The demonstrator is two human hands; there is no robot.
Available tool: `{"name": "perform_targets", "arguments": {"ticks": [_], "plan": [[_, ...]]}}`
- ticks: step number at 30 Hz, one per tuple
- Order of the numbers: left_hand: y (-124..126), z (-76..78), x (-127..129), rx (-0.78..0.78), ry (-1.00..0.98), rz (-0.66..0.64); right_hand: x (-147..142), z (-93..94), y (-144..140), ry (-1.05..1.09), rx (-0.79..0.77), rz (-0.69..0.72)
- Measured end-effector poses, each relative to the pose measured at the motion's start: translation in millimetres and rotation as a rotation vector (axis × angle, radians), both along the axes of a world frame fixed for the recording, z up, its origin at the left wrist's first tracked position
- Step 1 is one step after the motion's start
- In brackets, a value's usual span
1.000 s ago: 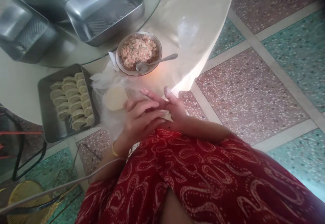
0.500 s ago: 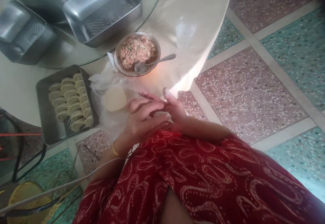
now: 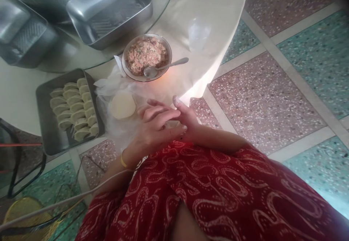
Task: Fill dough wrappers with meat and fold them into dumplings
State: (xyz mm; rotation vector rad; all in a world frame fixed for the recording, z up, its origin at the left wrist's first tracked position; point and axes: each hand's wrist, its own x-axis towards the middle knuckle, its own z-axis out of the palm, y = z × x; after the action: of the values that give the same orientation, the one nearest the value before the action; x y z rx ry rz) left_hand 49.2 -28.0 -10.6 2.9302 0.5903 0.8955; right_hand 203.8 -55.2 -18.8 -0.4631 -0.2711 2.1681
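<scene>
Close above my lap, my left hand (image 3: 155,126) is bent over a pale dumpling (image 3: 171,124), its fingers on the dough. My right hand (image 3: 189,119) cups the dumpling from the other side, thumb raised and dusted with flour. Only a small strip of dough shows between the hands; the rest is hidden. To the left of my fingers, a stack of round dumpling wrappers (image 3: 123,105) lies on a clear plastic bag (image 3: 116,130). Beyond it is a bowl (image 3: 124,68) of minced filling (image 3: 145,53), with a metal spoon (image 3: 178,62) resting in it.
A metal tray (image 3: 49,142) at the left holds rows of finished dumplings (image 3: 77,107). Two deep metal pans (image 3: 120,24) stand on the glass turntable (image 3: 163,6). A clear plastic cup (image 3: 197,35) is near the edge of the round table (image 3: 218,0). A cable (image 3: 81,196) crosses at lower left.
My left fingers have shifted slightly to the right along the dumpling, the thumb now nearer my right palm. The view has moved a little; the tray, wrappers and bowl stay put.
</scene>
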Motion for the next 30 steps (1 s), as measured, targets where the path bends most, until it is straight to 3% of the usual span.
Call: {"name": "perform_targets", "arguments": {"ticks": [4,14,24,30], "plan": [[0,0.3,5,0.001,-0.072,-0.047,-1,2.5,2,-0.033,-0.031,-0.015],[-3,8.4,12,-0.187,-0.151,-0.028,-4,7.3,2,0.003,-0.044,0.008],[-3,10.7,14,-0.179,-0.181,-0.030,-4,2.7,1,-0.005,-0.024,-0.010],[-5,8.5,11,-0.187,-0.195,0.039,-2,-1.0,1,-0.044,-0.032,0.002]]}}
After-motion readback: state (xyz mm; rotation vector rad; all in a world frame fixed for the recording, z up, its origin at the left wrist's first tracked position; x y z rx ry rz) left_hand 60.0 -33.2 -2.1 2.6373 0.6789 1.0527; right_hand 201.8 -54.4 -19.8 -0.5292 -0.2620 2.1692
